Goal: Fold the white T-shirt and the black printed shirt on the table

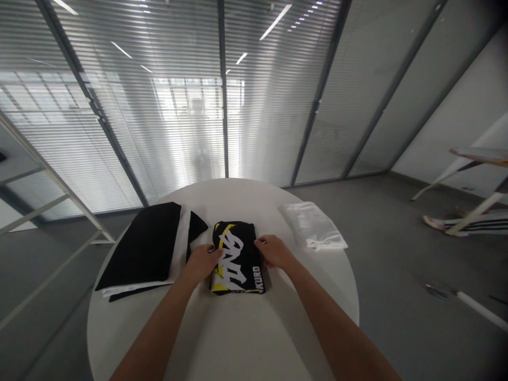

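Observation:
A folded black T-shirt [248,243] with white lettering and yellow print lies on the round white table [238,338], in the middle of the head view. My left hand [203,262] grips its left side, thumb on top and the other fingers hidden at the edge. On the opposite side, my right hand [273,251] pinches the edge between thumb and fingers. Left of the shirt is a stack of larger folded black cloth [143,243] with white layers showing. To the right lies a flat, glossy white bundle [313,225]; whether it is plastic or cloth I cannot tell.
Glass partitions with blinds [190,132] stand behind the table. A white metal frame [59,182] rises at the left. On the right are another table [482,154] with pale legs, a person's striped trouser leg [484,222] and a white pole [480,309].

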The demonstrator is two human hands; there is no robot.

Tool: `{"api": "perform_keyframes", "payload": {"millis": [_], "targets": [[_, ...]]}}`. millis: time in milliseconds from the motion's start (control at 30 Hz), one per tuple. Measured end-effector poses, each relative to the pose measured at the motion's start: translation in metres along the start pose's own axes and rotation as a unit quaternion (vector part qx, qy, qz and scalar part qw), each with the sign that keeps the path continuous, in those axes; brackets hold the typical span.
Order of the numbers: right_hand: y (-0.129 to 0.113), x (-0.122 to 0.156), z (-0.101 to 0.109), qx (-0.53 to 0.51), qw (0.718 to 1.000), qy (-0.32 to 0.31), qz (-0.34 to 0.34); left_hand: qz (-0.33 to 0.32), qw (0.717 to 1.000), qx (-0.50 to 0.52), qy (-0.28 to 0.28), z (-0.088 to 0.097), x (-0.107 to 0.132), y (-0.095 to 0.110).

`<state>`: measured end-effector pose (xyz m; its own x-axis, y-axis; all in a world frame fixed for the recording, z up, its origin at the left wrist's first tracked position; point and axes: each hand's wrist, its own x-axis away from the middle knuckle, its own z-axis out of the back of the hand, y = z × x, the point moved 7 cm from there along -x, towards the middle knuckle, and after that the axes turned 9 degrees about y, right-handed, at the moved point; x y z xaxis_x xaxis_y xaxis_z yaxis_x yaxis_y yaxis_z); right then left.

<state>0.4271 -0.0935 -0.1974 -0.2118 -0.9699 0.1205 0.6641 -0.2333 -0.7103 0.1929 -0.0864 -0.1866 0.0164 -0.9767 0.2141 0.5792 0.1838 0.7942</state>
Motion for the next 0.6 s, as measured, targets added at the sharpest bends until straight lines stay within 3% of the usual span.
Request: {"api": "perform_keyframes", "payload": {"millis": [100,167,300,500,600], "targets": [[-0.002,0.004,-0.006,-0.057,0.998,-0.001,-0.034,0.096,0.969,0.201,-0.107,-0.014,0.012,-0.001],[0.000,0.006,-0.011,-0.127,0.989,-0.019,-0.075,0.118,0.948,0.268,-0.128,-0.018,0.016,0.001],[-0.004,0.008,-0.019,-0.208,0.973,-0.063,-0.072,0.101,0.942,0.298,-0.114,-0.018,0.013,0.001],[-0.024,0.014,-0.014,-0.284,0.955,-0.054,0.068,0.073,0.956,0.272,-0.085,-0.014,0.002,-0.005],[-0.030,0.018,-0.014,-0.320,0.941,-0.062,0.092,0.049,0.950,0.297,-0.082,-0.013,0.000,-0.002]]}}
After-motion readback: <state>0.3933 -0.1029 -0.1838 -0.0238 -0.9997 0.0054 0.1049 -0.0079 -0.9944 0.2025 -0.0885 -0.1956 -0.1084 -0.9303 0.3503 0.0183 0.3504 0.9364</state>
